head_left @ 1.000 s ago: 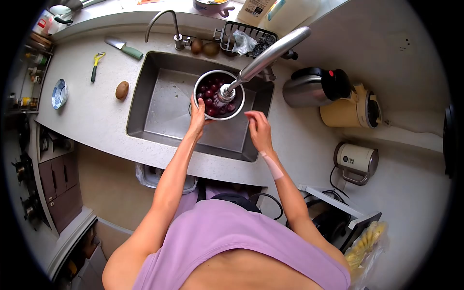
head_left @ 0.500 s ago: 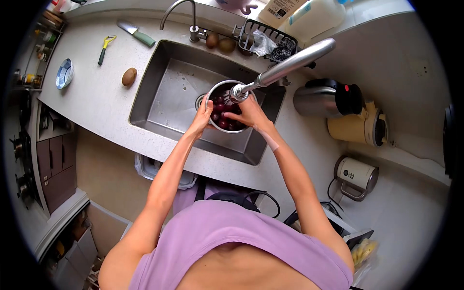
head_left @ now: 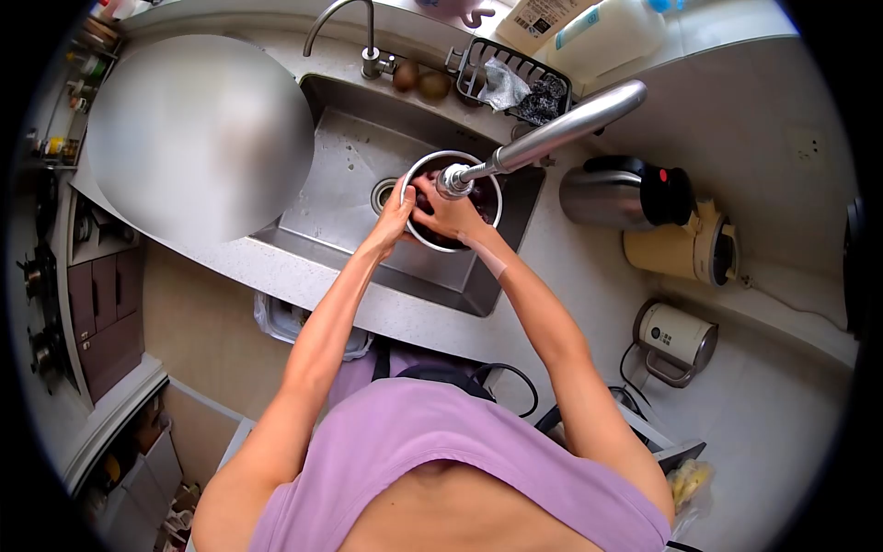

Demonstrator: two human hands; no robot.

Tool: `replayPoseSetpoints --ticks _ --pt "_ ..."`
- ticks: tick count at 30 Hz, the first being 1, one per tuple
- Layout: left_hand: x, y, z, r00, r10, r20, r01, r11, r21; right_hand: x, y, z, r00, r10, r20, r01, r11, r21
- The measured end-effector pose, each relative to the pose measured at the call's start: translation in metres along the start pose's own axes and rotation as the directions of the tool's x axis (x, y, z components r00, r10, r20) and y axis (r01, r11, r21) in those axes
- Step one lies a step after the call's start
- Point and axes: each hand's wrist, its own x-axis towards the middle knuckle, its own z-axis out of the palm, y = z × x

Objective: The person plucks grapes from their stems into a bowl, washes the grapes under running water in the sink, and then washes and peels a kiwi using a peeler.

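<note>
A round metal-rimmed bowl (head_left: 498, 201) of dark red round fruit (head_left: 425, 200) stands in or just above the steel sink (head_left: 322, 198), under the spray head of the faucet (head_left: 453, 181). My left hand (head_left: 395, 216) grips the bowl's left side, thumb near the rim. Inside the bowl, my right hand (head_left: 449, 216) reaches leftward over the fruit, with thumb and fingers apart and fruit showing between them. The spray head hides part of this hand, and some fingertips are out of sight among the fruit. The exact kind of fruit is hard to make out.
Behind the sink are a thin curved tap (head_left: 371, 63), brown round fruits (head_left: 432, 86) and a black rack (head_left: 515, 81). A steel kettle (head_left: 602, 195) and a beige appliance (head_left: 671, 250) stand right. A grey blur (head_left: 198, 138) covers the left counter.
My right hand has moved left across the fruit, toward my left hand. The bowl has shifted slightly right. A grey blur now hides the peeler, knife, small bowl and brown fruit on the left.
</note>
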Motion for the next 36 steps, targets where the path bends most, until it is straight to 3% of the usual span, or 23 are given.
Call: replayPoseSetpoints --ticks 1,3,5,6,7,8,10,11,12,13,14,15,18,21,23,25,26,27,29,30,32,33,36 --pt "-0.001 0.007 0.0 1.0 0.01 -0.011 -0.01 1.0 0.005 -0.008 -0.001 -0.002 0.985 -0.173 0.005 0.172 0.978 -0.117" --pt "-0.002 0.007 -0.002 0.998 0.008 -0.067 -0.006 1.0 0.017 -0.015 0.0 -0.016 0.96 -0.254 0.115 0.269 0.953 -0.142" --pt "0.004 -0.004 -0.007 0.991 0.102 -0.085 -0.099 0.994 0.045 -0.018 0.017 -0.016 0.995 -0.087 -0.045 0.085 0.996 -0.041" --pt "-0.002 0.01 -0.001 0.995 0.034 -0.093 -0.033 0.999 0.012 -0.018 0.017 -0.021 0.99 -0.02 -0.141 0.001 0.992 -0.129" --pt "-0.006 0.014 0.005 0.995 0.035 -0.091 -0.035 0.999 0.009 -0.016 0.021 -0.014 0.99 -0.02 -0.141 0.001 0.991 -0.132" --pt "-0.008 0.017 0.01 0.997 0.034 -0.076 -0.031 0.999 0.045 -0.01 0.028 0.003 0.95 0.247 -0.191 -0.255 0.967 -0.018" --pt "0.002 0.01 0.008 0.991 0.129 -0.029 -0.122 0.977 0.173 0.002 0.04 0.028 0.854 0.483 -0.196 -0.475 0.876 0.088" --pt "0.005 -0.001 0.001 0.991 0.128 -0.031 -0.121 0.977 0.174 0.0 0.044 0.027 0.854 0.483 -0.194 -0.475 0.876 0.089" --pt "0.002 0.003 -0.002 0.995 0.09 -0.042 -0.083 0.986 0.143 0.0 0.031 0.008 0.948 0.316 -0.021 -0.308 0.935 0.176" --pt "0.0 0.005 -0.004 0.997 0.049 -0.054 -0.043 0.993 0.108 -0.002 0.027 -0.004 0.984 0.112 0.136 -0.147 0.946 0.289" --pt "-0.002 0.005 -0.006 0.995 0.031 -0.099 -0.022 0.996 0.09 -0.007 0.033 -0.012 0.98 0.038 0.196 -0.09 0.96 0.265" --pt "-0.006 0.003 -0.009 0.994 0.022 -0.106 -0.013 0.996 0.086 -0.015 0.032 -0.016 0.992 0.048 0.12 -0.054 0.998 0.042" --pt "-0.005 -0.001 -0.014 0.998 -0.028 -0.052 0.027 0.999 -0.017 -0.02 0.037 -0.012 0.997 0.07 -0.042 -0.071 0.997 -0.027" --pt "-0.006 -0.002 0.004 0.996 -0.008 -0.089 0.01 1.0 0.02 0.0 0.059 0.045 0.927 0.348 -0.139 -0.346 0.937 0.042" --pt "-0.002 -0.009 0.001 0.995 0.001 -0.1 -0.001 1.0 -0.003 0.005 0.005 0.003 0.99 0.115 -0.075 -0.118 0.992 -0.035" --pt "-0.006 -0.012 -0.01 0.994 0.01 -0.105 -0.017 0.998 -0.06 0.004 0.009 -0.01 0.983 -0.147 0.112 0.132 0.983 0.127" --pt "-0.007 -0.013 -0.015 0.992 0.011 -0.124 -0.016 0.999 -0.041 -0.001 0.009 -0.021 0.971 -0.172 0.165 0.171 0.985 0.025" --pt "-0.008 -0.013 -0.017 0.992 0.008 -0.128 -0.013 0.999 -0.044 -0.003 0.011 -0.027 0.976 -0.123 0.182 0.123 0.992 0.008" --pt "-0.009 -0.013 -0.017 0.987 0.016 -0.16 -0.021 0.999 -0.034 -0.011 0.024 -0.02 0.995 0.049 -0.089 -0.034 0.985 0.168" --pt "-0.007 -0.014 -0.017 0.991 0.018 -0.13 -0.023 0.999 -0.037 -0.011 0.028 -0.011 0.995 0.052 -0.088 -0.037 0.986 0.164" --pt "-0.009 -0.007 -0.004 0.992 0.023 -0.122 -0.026 0.999 -0.025 -0.002 0.036 0.02 0.938 0.266 -0.224 -0.229 0.957 0.177" --pt "-0.011 -0.005 0.0 0.992 0.021 -0.122 -0.023 1.0 -0.014 0.002 0.048 0.042 0.935 0.265 -0.237 -0.261 0.964 0.051" --pt "-0.009 -0.009 -0.006 0.992 0.042 -0.117 -0.044 0.999 -0.007 0.005 0.017 0.014 0.998 -0.008 -0.068 0.007 1.0 -0.008"
